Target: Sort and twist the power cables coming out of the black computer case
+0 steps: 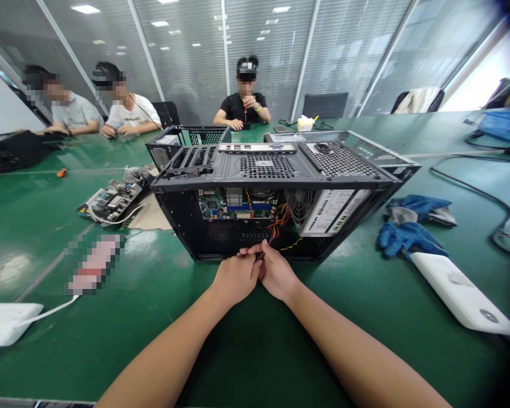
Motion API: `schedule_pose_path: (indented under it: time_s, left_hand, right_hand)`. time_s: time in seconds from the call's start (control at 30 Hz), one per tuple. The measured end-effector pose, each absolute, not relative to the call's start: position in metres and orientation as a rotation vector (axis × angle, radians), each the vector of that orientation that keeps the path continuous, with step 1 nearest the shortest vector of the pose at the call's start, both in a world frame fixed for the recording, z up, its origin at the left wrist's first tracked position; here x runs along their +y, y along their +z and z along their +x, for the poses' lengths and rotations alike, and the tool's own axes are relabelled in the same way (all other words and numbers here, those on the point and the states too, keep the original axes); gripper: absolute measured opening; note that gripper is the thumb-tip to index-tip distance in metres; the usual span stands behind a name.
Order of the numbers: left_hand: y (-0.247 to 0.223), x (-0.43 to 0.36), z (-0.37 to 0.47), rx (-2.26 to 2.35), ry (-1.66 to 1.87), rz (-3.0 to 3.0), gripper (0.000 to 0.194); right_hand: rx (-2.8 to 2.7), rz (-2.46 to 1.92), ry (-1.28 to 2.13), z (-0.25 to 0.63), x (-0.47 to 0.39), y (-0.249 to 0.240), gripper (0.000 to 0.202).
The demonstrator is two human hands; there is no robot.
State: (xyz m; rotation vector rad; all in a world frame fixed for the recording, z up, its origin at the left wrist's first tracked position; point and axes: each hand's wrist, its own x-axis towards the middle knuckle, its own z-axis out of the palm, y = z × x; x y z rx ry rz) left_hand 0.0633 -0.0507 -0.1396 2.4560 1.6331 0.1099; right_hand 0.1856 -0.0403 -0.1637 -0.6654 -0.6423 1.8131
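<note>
A black computer case (221, 170) stands on the green table (246, 351) with its open side facing me. Inside it I see a motherboard (212, 207) and a power supply (334, 212) with a fan grille. A bundle of coloured power cables (275, 226) runs from the power supply down to my hands. My left hand (238, 276) and my right hand (277, 273) meet at the lower edge of the opening. Both have their fingers closed around the dark end of the cables, which the fingers partly hide.
Left of the case lie a loose circuit board assembly (113, 201) and a blurred pink phone (96, 263) wired to a white power bank (8, 323). To the right are blue gloves (408, 235) and a white device (463, 292). Several people sit across the table.
</note>
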Motion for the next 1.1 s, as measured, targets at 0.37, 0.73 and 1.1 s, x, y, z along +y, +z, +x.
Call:
schedule_pose_path:
  time_s: [0.37, 0.73, 1.1]
  left_hand:
    - [-0.1393, -0.0502, 0.0623, 1.638, 0.114, 2.478, 0.036]
    - [-0.1382, -0.0489, 0.0612, 1.641, 0.079, 2.507, 0.035]
    - [-0.1313, -0.0472, 0.0606, 1.582, 0.100, 2.400, 0.037]
  right_hand:
    - [-0.642, -0.652, 1.817, 0.1846, -0.0411, -0.1618, 0.033]
    - [-0.639, -0.671, 1.797, 0.1848, -0.0399, -0.1655, 0.033]
    - [-0.645, -0.695, 1.783, 0.1855, -0.0402, -0.1661, 0.034]
